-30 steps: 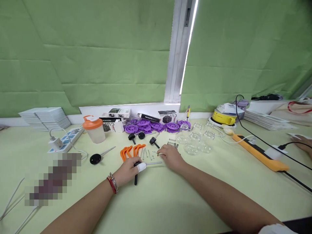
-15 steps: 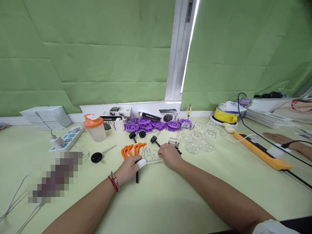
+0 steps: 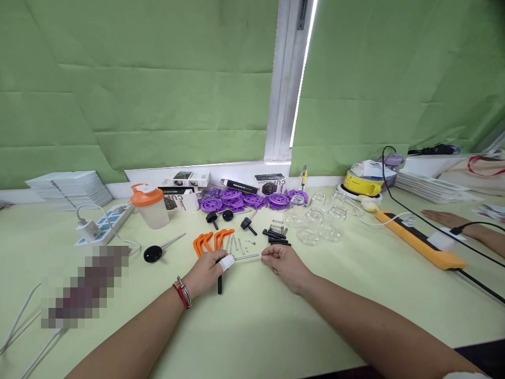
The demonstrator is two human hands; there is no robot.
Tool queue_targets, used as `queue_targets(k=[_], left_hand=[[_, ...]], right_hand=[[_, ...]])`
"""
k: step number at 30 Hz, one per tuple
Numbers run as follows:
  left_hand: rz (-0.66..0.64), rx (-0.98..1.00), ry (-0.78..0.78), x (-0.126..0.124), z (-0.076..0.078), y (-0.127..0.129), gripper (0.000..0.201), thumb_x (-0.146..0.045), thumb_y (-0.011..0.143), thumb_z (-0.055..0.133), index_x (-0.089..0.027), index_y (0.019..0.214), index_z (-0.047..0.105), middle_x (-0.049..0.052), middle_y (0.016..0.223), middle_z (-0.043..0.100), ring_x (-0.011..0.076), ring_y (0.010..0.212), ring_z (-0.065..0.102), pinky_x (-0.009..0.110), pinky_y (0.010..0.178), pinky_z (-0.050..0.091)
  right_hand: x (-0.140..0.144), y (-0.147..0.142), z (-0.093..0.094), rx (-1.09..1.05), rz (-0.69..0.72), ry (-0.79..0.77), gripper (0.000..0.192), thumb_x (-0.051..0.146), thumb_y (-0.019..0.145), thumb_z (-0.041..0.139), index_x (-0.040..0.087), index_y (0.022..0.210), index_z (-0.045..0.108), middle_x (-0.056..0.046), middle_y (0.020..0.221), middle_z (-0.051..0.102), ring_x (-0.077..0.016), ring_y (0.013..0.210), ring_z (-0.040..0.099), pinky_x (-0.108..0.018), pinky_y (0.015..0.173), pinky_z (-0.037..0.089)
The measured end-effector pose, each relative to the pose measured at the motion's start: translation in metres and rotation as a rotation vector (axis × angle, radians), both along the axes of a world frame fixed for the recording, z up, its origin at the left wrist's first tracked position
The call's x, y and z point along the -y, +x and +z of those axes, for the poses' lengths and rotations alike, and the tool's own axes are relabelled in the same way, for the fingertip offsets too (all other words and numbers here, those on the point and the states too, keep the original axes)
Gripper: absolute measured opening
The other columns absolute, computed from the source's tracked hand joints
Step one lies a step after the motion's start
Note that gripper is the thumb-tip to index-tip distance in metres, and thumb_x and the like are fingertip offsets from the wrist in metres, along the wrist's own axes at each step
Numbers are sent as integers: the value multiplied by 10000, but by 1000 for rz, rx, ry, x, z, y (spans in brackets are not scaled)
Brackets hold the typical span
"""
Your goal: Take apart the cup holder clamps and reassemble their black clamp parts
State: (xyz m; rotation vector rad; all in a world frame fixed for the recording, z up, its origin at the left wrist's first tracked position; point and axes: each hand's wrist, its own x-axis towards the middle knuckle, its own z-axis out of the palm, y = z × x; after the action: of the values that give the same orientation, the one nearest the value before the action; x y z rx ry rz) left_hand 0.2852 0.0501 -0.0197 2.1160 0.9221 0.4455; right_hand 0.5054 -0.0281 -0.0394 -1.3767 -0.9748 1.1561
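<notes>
Holding a black-handled tool [image 3: 220, 281] with a thin metal rod [image 3: 246, 257], the left hand [image 3: 205, 273] sits low centre on the tabletop [image 3: 252, 326], grip closed around the handle, one finger wrapped in white tape. Rod's long axis runs roughly left-right, pointing out of the left hand toward the right hand [image 3: 286, 266], whose fingertips are just beside the rod's free end. Right grip is narrow, fingers pinched together as if on something tiny; cannot tell what, too small. So the rod tip lies just left of the right hand, and the right hand is the nearer one to that tip. Just behind the hands: orange plastic pieces [image 3: 209, 241], loose metal pins [image 3: 235, 245], small black rods [image 3: 276, 238] and springs [image 3: 277, 226]. Further back, purple discs [image 3: 244, 200], black knobs [image 3: 221, 216], clear glass jars [image 3: 315, 223], small boxes [image 3: 189, 179]. Left side: orange-lidded shaker cup [image 3: 149, 205], another black knob with rod [image 3: 155, 252], white power strip [image 3: 98, 226]. Right side: orange power strip [image 3: 418, 239], yellow dish [image 3: 363, 184], and another person's hand [image 3: 445, 217] flat on the tabletop, well apart from the work.
</notes>
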Motion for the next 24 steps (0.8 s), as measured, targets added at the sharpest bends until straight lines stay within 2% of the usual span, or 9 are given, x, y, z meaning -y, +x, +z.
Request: queue_targets(k=[5,15,24], left_hand=[[10,-6,-6,2,1,2,362,-487,856,410,-169,717,512,-32,628,387,128,609,366,232,557,287],[-14,-16,19,0,-1,3,396,-507,862,393,-166,698,512,-33,619,414,119,582,359,237,554,306],[-27,-20,32,0,-1,3,407,-514,865,386,-165,705,520,-26,629,418,123,589,366,244,567,326]], right_hand=[[-3,0,-2,14,-7,40,193,275,640,680,148,768,610,10,679,568,-90,577,441,-237,547,318],[-2,0,-3,67,5,56,143,285,689,626,155,738,594,23,661,530,-100,612,426,-238,577,317],[-3,1,-2,123,37,32,150,313,725,589,167,755,580,56,556,427,-83,505,313,-234,509,254]])
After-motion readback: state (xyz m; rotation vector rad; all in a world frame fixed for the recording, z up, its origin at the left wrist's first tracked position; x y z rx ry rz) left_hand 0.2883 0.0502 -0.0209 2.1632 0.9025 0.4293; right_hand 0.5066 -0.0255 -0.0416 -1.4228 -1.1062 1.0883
